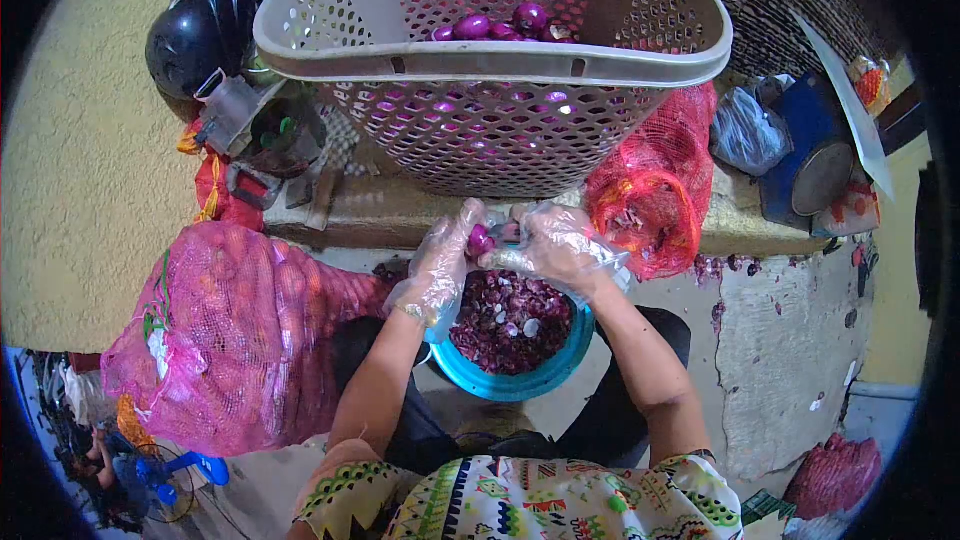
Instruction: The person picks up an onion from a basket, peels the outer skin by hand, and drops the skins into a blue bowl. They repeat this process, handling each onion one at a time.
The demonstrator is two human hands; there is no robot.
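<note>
A purple-red onion sits between my two hands, pinched in the fingers of my left hand. My right hand is closed just to the right of it, thumb pointing towards the onion; whatever it grips is hidden by the fingers. Clear plastic gloves cover both hands. Below them stands a blue basin, with purple onion skins and a few pale cut pieces in it. Behind the hands, a large grey perforated basket holds shiny peeled onions.
At the left bulges a pink mesh sack full of onions. A red mesh sack leans right of the basket. Black helmet, clear jug and blue container line the ledge. Another person shows at lower left.
</note>
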